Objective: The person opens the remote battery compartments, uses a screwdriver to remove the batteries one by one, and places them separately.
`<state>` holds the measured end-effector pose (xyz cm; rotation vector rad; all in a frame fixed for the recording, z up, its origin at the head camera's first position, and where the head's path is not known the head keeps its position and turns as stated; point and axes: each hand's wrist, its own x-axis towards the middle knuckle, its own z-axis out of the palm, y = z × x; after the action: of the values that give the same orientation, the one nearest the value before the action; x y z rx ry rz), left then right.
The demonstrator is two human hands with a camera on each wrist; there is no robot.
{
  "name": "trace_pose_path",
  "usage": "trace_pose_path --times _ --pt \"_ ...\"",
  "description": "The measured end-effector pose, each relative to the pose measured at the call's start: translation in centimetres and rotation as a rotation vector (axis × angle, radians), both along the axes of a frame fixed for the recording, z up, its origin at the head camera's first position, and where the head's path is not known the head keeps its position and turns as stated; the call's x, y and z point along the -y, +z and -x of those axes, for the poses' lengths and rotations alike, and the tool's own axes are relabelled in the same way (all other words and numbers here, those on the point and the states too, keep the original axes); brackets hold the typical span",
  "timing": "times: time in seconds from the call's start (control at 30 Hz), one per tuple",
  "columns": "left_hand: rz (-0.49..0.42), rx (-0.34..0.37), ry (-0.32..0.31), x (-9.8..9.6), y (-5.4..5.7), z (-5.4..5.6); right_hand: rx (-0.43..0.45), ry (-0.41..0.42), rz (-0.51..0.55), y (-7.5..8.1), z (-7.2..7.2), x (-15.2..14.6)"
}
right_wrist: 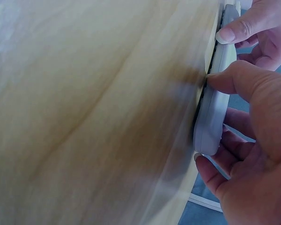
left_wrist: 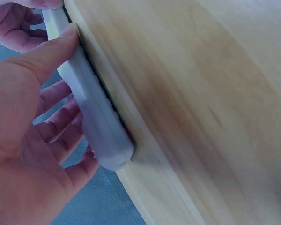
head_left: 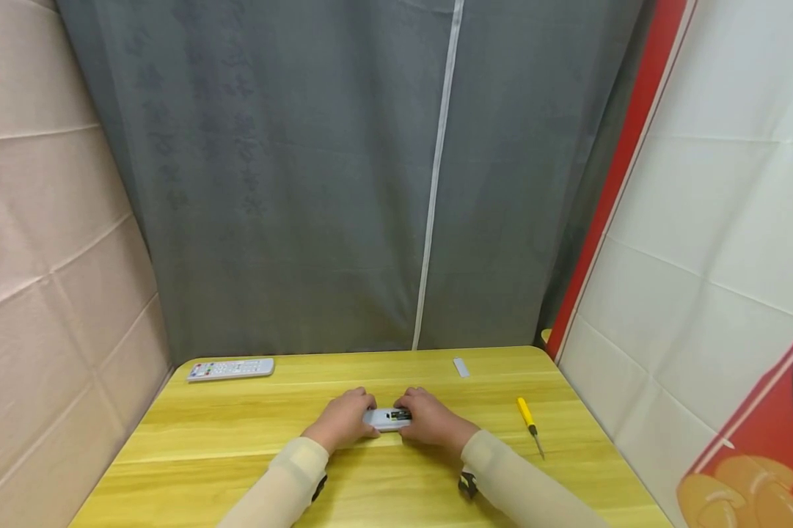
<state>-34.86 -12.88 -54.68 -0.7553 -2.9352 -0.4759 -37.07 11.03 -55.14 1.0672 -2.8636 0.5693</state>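
Observation:
A light grey remote control lies face down on the table, its back turned up, between both hands. Dark batteries show in its uncovered compartment. My left hand grips the left end, thumb along the near edge and fingers at the far edge. At the other end my right hand holds the remote in the same way, its fingers beside the batteries. Both wrist views show thumbs pressed to the side of the remote and its buttons facing the wood.
A small grey battery cover lies toward the back right. Farther right is a screwdriver with a yellow handle, its tip toward the near side. Another remote control lies buttons up at the back left. A grey curtain hangs behind the wooden table.

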Motion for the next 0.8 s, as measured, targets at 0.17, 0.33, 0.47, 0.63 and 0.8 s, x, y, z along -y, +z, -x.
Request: trace_pose_path --times 0.17,0.33,0.47,0.63,0.8 --pt "-0.007 0.014 -0.002 0.04 -0.08 -0.06 -0.001 0.004 -0.001 -0.11 0.08 -0.05" --pt "-0.009 0.017 -0.004 0.02 0.02 -0.12 0.006 0.002 0.006 -0.24 0.18 -0.09" --pt "-0.007 0.025 0.000 -0.03 0.05 -0.11 0.016 -0.002 0.007 -0.30 0.24 -0.12" --pt "0.004 0.023 -0.008 -0.21 0.04 0.11 0.031 -0.003 0.017 -0.23 0.25 -0.18" --pt "0.011 0.003 -0.031 -0.43 -0.24 0.31 0.041 0.000 0.029 -0.30 0.31 -0.22"
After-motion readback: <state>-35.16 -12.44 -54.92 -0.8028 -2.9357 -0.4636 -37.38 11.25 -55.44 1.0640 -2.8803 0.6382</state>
